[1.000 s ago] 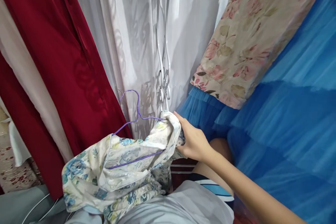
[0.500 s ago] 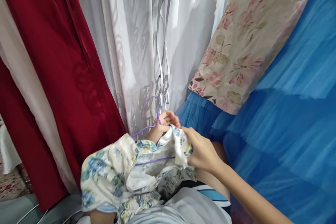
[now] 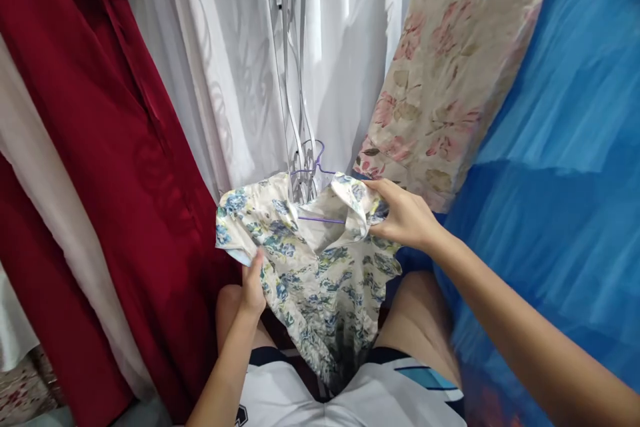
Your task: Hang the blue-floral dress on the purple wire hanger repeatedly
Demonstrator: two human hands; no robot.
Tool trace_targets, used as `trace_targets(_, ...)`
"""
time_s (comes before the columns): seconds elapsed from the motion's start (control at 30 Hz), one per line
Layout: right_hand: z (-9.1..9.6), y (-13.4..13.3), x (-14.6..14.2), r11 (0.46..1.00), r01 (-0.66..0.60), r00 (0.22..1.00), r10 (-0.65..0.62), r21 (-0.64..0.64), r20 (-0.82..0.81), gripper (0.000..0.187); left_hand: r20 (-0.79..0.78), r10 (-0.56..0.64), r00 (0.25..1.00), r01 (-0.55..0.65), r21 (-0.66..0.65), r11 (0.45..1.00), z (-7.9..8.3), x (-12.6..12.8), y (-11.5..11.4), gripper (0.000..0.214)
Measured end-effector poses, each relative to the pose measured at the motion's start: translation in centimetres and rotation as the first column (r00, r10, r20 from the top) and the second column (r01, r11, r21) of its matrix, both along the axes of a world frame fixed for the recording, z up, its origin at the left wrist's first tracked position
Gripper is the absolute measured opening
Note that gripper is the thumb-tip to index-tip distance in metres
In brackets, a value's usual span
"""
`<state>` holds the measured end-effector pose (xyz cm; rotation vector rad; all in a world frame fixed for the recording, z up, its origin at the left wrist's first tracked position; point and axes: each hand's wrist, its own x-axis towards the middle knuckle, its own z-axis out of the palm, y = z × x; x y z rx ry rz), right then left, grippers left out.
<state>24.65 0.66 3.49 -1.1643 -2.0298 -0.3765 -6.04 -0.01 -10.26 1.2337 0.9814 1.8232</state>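
A white floral blouse (image 3: pixel 295 260) with blue and yellow flowers hangs on a thin purple hanger (image 3: pixel 320 155), held up in front of my knees. The hanger's hook stands above the collar, and its lower bar crosses the open neckline. My left hand (image 3: pixel 254 287) grips the blouse's side just below the left sleeve, thumb on the front. With my right hand (image 3: pixel 400 210) I pinch the shoulder near the collar on the right; part of the fingers is hidden behind the cloth.
Long dark red garments (image 3: pixel 110 167) hang at the left. White curtains (image 3: pixel 340 47) and a white metal scrollwork stand (image 3: pixel 287 67) are behind. A beige floral garment (image 3: pixel 440 80) and a blue tulle dress (image 3: pixel 540 200) hang on the right.
My left hand has come out from inside the blouse's neckline and now holds its side. The blouse has been raised and spread, its front facing me. My right hand stays at the shoulder.
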Motion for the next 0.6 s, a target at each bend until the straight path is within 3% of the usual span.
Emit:
trace_targets(0.1,-0.7,-0.1,0.5,1.0,0.014,1.0,-0.014,0.006,0.024,0.078,0.104,0.033,0.994,-0.027,-0.058,0.998,-1.6,1.0,-0.6,0.054)
trace_targets(0.17,-0.6,0.2,0.8,0.997,0.079,0.996,-0.08,0.015,0.038,0.076,0.2,0.04,0.979,-0.022,-0.093,0.995,-1.7,1.7,-0.8,0.05)
trace_targets(0.27,0.5,0.8,0.4,0.989,0.144,0.987,-0.146,0.035,0.06,0.073,0.313,0.069,0.947,-0.038,-0.105,0.994,-0.4,2.5,-0.6,0.036)
trace_targets(0.37,1.7,0.9,-0.3,0.985,0.158,0.987,-0.16,0.073,0.026,0.073,0.348,0.093,0.933,-0.068,-0.086,0.994,1.3,2.5,-0.6,0.029)
trace_targets(0.43,2.0,0.6,-0.4,0.986,0.139,0.99,-0.141,0.089,0.016,0.073,0.343,0.131,0.93,-0.099,-0.11,0.989,1.6,2.1,-0.9,0.029)
trace_targets(0.5,1.7,0.0,-0.1,0.995,0.068,0.996,-0.071,0.072,0.048,0.073,0.317,0.174,0.932,-0.126,-0.168,0.978,0.7,1.6,-1.5,0.029)
trace_targets(0.6,0.5,-0.6,0.6,0.998,-0.055,0.994,0.053,0.023,0.091,0.078,0.308,0.169,0.936,-0.104,-0.218,0.97,-2.3,1.2,-2.7,0.03)
